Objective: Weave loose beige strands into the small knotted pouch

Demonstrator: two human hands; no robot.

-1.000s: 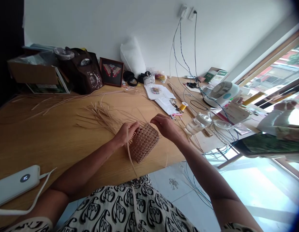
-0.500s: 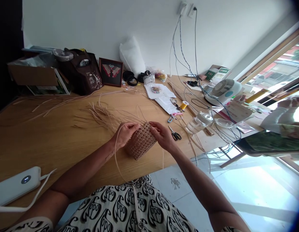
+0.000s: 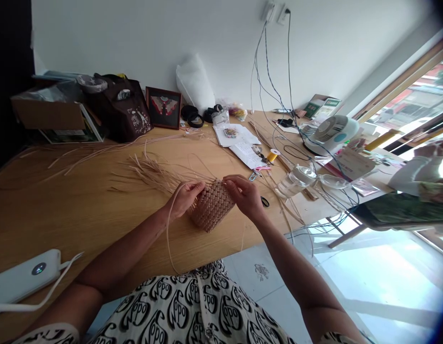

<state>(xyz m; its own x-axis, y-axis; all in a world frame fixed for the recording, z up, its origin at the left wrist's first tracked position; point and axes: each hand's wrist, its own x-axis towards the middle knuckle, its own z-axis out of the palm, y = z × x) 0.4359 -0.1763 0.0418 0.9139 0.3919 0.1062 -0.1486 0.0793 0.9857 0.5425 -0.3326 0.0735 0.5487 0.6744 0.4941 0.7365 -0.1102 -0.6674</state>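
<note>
A small woven straw piece (image 3: 211, 208) rests at the near edge of the wooden table (image 3: 64, 205). My left hand (image 3: 184, 197) grips its left side, fingers curled, with a long loose strand (image 3: 168, 239) looping down from it toward my lap. My right hand (image 3: 245, 193) pinches the piece's top right edge, fingers closed on the weave. Many unwoven strands (image 3: 150, 172) fan out from the piece across the table behind my hands.
A white power bank (image 3: 23, 276) with cable lies near left. Scissors (image 3: 264, 201), yellow thread spool (image 3: 271, 155), glass jug (image 3: 296, 180), papers (image 3: 236, 136), a fan (image 3: 331, 134) and hanging cables (image 3: 268, 86) crowd the right. A dark bag (image 3: 123, 107), box (image 3: 49, 112) and framed picture (image 3: 163, 107) stand by the wall. Another person's arm (image 3: 418, 177) is at far right.
The right hand came down from above the piece and closed on its top edge. The loose strand swung from right of my left wrist into a loop on its left.
</note>
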